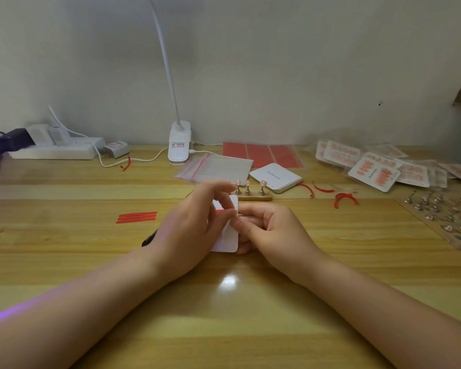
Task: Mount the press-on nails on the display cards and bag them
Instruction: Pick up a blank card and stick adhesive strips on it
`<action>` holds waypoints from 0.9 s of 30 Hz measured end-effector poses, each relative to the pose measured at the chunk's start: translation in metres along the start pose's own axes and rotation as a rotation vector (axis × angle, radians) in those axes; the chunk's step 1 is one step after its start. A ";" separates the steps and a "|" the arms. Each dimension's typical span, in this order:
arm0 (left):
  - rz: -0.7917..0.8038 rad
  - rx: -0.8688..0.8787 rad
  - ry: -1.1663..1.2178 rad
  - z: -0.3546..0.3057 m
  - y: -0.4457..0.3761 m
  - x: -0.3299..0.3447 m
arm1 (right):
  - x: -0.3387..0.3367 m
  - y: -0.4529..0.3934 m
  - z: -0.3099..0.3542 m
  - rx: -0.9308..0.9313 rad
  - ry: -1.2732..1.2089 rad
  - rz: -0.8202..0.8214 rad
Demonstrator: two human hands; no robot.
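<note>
A white display card (228, 239) with a red strip near its top lies between both hands at the table's centre. My left hand (189, 225) holds the card, thumb and fingers curled over its upper part. My right hand (266, 227) pinches the card's right edge with curled fingers. Behind the card, a small wooden stand (253, 196) carries three metal pegs topped with pink nails (262, 183). A stack of blank white cards (276, 177) and clear zip bags (216, 167) lie farther back.
Red adhesive strips (136, 217) lie at the left, peeled red backings (343, 199) at the right. Red tape sheets (261, 154), a clip lamp (179, 145), a power strip (56, 149), bagged finished cards (375, 166) and a board of metal pegs (442, 214) ring the wooden table (224, 302).
</note>
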State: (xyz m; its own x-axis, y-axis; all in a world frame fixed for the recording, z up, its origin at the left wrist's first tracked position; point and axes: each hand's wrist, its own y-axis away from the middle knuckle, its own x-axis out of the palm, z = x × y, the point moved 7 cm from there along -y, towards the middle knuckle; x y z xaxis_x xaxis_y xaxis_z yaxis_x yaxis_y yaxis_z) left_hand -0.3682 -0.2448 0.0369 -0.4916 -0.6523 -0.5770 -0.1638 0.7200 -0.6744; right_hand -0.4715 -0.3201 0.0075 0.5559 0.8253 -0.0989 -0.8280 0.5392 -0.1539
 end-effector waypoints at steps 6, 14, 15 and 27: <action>0.005 0.012 -0.092 -0.004 0.001 0.001 | 0.001 0.000 0.001 -0.005 -0.009 0.010; -0.012 -0.068 -0.034 0.000 0.000 -0.001 | 0.000 -0.001 0.001 0.005 0.001 -0.003; -0.027 -0.074 -0.025 0.000 0.000 -0.002 | 0.000 -0.001 0.000 0.011 -0.004 -0.011; -0.214 -0.331 0.180 0.025 -0.005 -0.029 | -0.010 -0.002 -0.003 0.045 -0.087 -0.101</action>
State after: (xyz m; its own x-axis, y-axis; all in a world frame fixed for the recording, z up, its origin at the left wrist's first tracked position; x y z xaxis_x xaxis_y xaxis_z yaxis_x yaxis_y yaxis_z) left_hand -0.3314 -0.2352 0.0454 -0.5534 -0.7644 -0.3307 -0.5292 0.6293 -0.5691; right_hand -0.4748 -0.3298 0.0062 0.6295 0.7770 0.0009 -0.7718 0.6255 -0.1145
